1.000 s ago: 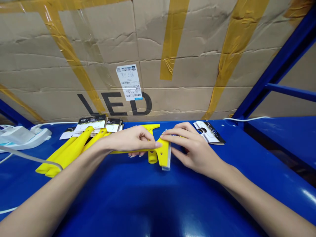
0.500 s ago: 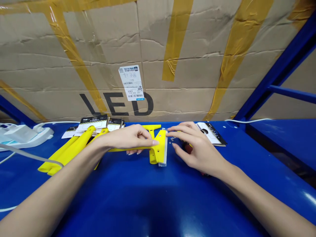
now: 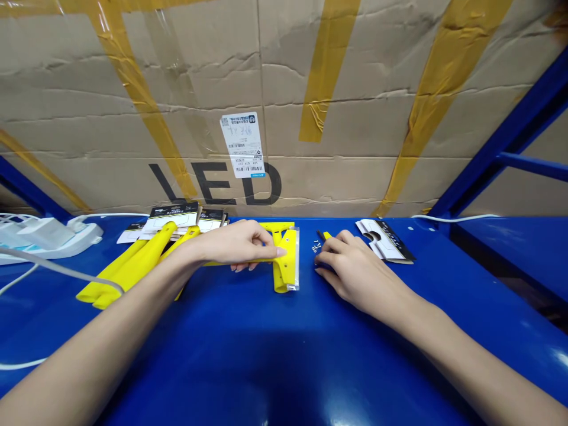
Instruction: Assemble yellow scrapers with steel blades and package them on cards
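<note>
My left hand (image 3: 239, 242) is closed on a yellow scraper (image 3: 289, 251), thumb on top near its head. The scraper's handle runs left under the hand, and a clear-edged blade strip (image 3: 297, 266) lines its right side. Beneath it lies another yellow scraper piece (image 3: 279, 283), partly covered. My right hand (image 3: 359, 269) rests low over the table with its fingers curled in; what they hold, if anything, is hidden. Just left of its fingertips lie several small screws (image 3: 316, 245). A yellow-and-dark tool end (image 3: 326, 235) sticks out behind the fingers, the rest covered by the hand.
Yellow handles (image 3: 133, 269) lie at left beside stacked black-and-white cards (image 3: 171, 216). A white power strip (image 3: 82, 241) and cables sit further left. At right lies a folded card (image 3: 386, 241). A taped cardboard box (image 3: 284, 77) stands behind the blue table (image 3: 284, 367); a blue frame (image 3: 501, 142) rises right.
My right hand has moved away from the scraper's blade edge, and its spread fingers have curled in beside the screws. My left hand keeps its grip on the scraper. The view has shifted slightly.
</note>
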`<action>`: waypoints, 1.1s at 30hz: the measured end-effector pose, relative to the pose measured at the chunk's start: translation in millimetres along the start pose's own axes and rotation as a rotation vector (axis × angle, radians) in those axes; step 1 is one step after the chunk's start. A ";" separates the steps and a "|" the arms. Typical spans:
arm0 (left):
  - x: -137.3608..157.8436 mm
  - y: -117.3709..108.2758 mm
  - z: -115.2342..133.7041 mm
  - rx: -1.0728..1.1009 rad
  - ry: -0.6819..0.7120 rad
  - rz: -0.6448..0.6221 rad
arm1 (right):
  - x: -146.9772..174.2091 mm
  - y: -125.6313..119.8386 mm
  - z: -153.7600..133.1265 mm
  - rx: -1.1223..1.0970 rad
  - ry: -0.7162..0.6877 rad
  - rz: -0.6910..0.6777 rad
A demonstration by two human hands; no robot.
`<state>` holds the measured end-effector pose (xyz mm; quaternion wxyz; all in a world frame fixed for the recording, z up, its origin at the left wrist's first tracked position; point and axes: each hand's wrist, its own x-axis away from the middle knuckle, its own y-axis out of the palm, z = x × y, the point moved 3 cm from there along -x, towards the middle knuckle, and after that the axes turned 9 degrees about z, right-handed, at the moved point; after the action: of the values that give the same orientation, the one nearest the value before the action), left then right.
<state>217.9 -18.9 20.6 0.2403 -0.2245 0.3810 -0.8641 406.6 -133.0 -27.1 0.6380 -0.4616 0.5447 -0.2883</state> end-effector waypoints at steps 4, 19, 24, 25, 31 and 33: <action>0.1 2.6 1.3 0.013 0.024 -0.015 | -0.6 -0.5 -2.1 0.037 -0.003 -0.029; -3.4 12.2 8.2 0.036 -0.010 0.017 | -1.6 -19.5 -21.1 -0.274 -0.204 0.355; -3.7 12.6 7.1 0.069 0.012 0.003 | 0.0 -19.7 -28.3 -0.147 -0.306 0.402; -3.5 12.1 6.8 0.078 0.013 0.003 | 0.4 -20.6 -28.3 -0.153 -0.319 0.406; -2.4 7.8 5.4 0.097 -0.013 0.006 | 1.6 -27.1 -26.7 -0.245 -0.340 0.358; -2.5 6.9 4.6 0.102 -0.025 0.005 | 1.9 -28.0 -25.9 -0.257 -0.341 0.341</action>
<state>224.1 -24.1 17.6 0.2586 -0.2218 0.3338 -0.8789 386.0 -153.2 -2.1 0.6960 -0.4823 0.5314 -0.0230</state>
